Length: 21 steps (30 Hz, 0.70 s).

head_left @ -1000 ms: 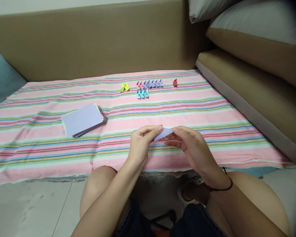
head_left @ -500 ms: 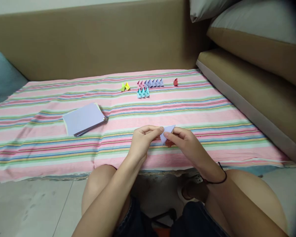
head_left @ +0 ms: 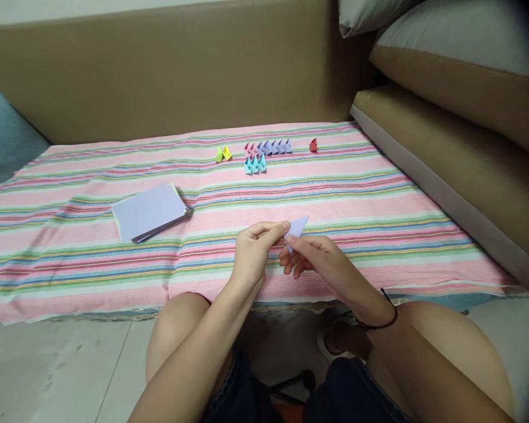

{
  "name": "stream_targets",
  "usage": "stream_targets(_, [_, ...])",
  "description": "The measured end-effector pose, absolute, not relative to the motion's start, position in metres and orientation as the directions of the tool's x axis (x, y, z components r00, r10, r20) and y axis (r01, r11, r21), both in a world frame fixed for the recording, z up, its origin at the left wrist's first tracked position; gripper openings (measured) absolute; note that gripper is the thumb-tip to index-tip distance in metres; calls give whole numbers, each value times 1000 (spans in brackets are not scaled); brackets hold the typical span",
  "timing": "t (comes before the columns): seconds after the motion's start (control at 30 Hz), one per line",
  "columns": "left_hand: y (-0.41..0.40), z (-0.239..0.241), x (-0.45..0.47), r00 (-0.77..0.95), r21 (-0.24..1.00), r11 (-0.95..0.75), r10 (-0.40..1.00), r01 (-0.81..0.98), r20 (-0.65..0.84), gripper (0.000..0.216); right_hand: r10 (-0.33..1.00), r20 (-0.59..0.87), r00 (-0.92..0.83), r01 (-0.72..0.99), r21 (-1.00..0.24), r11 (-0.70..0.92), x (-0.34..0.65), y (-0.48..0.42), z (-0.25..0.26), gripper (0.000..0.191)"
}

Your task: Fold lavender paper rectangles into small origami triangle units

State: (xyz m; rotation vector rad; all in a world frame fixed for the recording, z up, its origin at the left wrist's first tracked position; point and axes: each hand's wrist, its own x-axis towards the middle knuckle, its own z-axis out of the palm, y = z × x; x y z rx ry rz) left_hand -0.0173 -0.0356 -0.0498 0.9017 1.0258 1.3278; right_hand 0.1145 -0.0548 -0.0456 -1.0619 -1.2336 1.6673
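Observation:
A small lavender piece of folded paper [head_left: 298,225], roughly triangular, is held in the air above the striped cloth. My left hand [head_left: 258,244] pinches its left corner between thumb and fingers. Thumb and fingers of my right hand [head_left: 320,255] close on its lower part, with the other fingers curled loosely below. Part of the paper is hidden behind both thumbs. A stack of lavender paper sheets [head_left: 150,210] lies to the left of my hands.
Farther back on the striped cloth [head_left: 220,258] stand folded paper pieces: yellow ones [head_left: 223,154], pink ones [head_left: 251,150], several lavender ones [head_left: 275,147], turquoise ones [head_left: 255,165] and a red one [head_left: 313,145]. A brown backrest [head_left: 171,76] rises behind; stacked cushions [head_left: 445,153] border the right.
My right hand has shifted left and down along the paper, its lower fingers now showing beneath. The folded paper has moved slightly up and left. My left hand stays nearly in place.

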Motion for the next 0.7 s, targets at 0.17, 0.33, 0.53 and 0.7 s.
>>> stream_targets(0.17, [-34,-52,-18,-32,946,58,997,-319,-72,14,928,-118,-354,-124,-977,-172,110,-58,-47,40])
stream_targets(0.33, [-34,-51,-18,-52,948,51,996,-314,-70,14,931,-107,-349,-133,-978,-163,108,-58,-49,39])
stream_targets(0.53, [-34,-50,-18,-77,944,44,994,-327,-73,15,942,-57,-330,-100,-990,-95,107,-59,-50,38])
stream_targets(0.7, [-31,-49,-22,-6,944,90,995,-319,-97,16,975,-15,-221,37,-999,-7,122,-51,-47,37])
